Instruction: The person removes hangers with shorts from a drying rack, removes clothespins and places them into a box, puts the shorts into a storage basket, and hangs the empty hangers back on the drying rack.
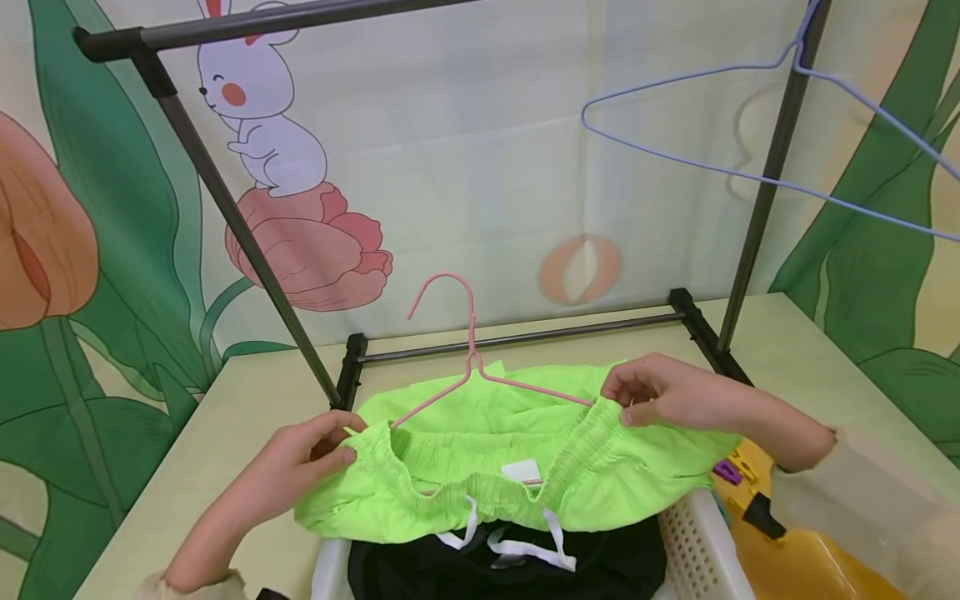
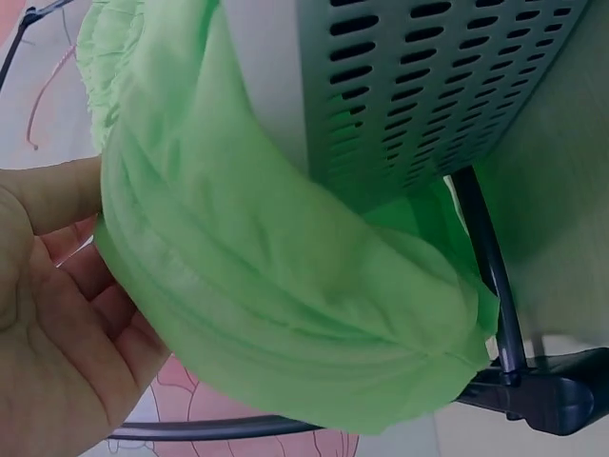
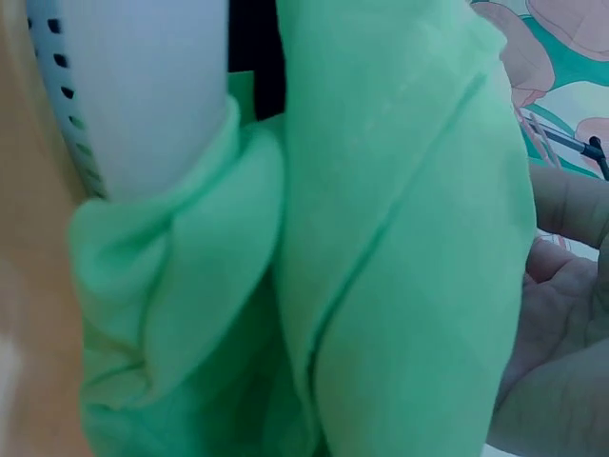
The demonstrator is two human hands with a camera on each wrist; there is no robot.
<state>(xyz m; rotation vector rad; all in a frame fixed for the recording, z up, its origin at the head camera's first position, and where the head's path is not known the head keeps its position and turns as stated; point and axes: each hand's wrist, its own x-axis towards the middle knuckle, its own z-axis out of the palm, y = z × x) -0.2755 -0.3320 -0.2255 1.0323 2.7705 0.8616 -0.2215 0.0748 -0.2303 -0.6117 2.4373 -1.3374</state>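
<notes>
Bright green shorts [image 1: 622, 483] with an elastic waistband and white drawstrings lie spread over a white basket. A pink hanger [image 1: 471, 333] stands with its arms inside the waistband and its hook upward. At the waistband's left side, my left hand [image 1: 300, 458] pinches the fabric between thumb and fingers. My right hand [image 1: 667, 396] pinches the opposite side, close to the hanger's right end. Green cloth [image 2: 238, 238] hangs beside the palm in the left wrist view. In the right wrist view, folds of the shorts [image 3: 409, 238] hide the fingertips.
Black clothing [image 1: 600, 567] lies in the white basket [image 1: 701, 542]. Behind stands a dark metal rack [image 1: 240, 225] with a blue hanger [image 1: 675, 158] at its right. An orange surface [image 1: 817, 567] with purple and yellow clips [image 1: 738, 467] is at lower right, on the pale table [image 1: 187, 467].
</notes>
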